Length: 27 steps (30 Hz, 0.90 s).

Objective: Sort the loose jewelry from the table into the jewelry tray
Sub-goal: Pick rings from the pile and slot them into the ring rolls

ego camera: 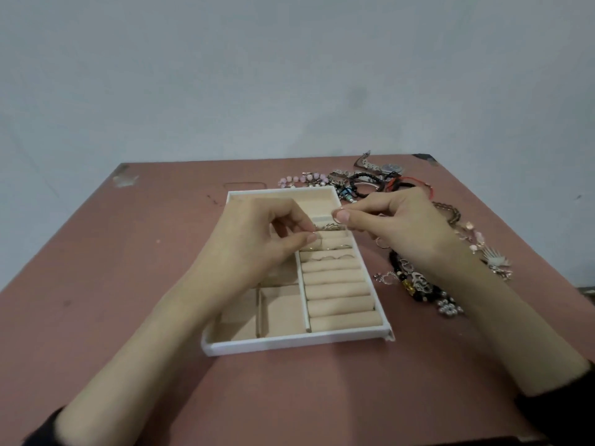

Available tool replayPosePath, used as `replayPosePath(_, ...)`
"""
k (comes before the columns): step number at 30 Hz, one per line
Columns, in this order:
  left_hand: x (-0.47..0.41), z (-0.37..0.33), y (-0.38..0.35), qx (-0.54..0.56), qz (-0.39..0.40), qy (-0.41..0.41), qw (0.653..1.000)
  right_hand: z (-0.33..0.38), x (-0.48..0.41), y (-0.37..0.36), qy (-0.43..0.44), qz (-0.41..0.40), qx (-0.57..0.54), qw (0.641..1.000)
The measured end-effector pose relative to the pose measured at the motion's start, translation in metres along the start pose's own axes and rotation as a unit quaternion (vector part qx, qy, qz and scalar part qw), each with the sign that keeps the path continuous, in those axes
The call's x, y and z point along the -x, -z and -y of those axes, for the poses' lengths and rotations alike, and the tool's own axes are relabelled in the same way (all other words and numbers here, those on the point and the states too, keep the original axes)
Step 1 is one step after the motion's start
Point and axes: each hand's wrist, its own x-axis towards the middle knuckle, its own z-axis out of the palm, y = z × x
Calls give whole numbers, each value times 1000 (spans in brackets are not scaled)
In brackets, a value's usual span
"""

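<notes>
Left hand (257, 243) and right hand (405, 226) each pinch a thin silvery piece (326, 226) (detail blurred) above the white, beige-lined jewelry tray (289, 344) mid-desk.

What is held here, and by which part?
One small silvery piece, pinched over the jewelry tray: left hand at its left end, right hand at its right end. Its type is unclear.

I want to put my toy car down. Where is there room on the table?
The table left of the jewelry tray is bare, and so is the near strip in front of the tray. Right of the tray, up to the far corner, loose jewelry crowds it.
</notes>
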Motion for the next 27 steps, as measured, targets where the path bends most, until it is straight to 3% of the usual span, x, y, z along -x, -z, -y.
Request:
replayPosePath(7, 12, 6, -5, -21, -3, -1, 1000, -1, 5, -9, 23, -13, 5, 1000)
replayPosePath(20, 11, 9, -4, -97, 64, -40, 992, -4, 5, -9, 51, -23, 6, 998)
replayPosePath(27, 11, 11, -5, -96, 45, -65, 992, -2, 7, -7, 52, -26, 7, 998)
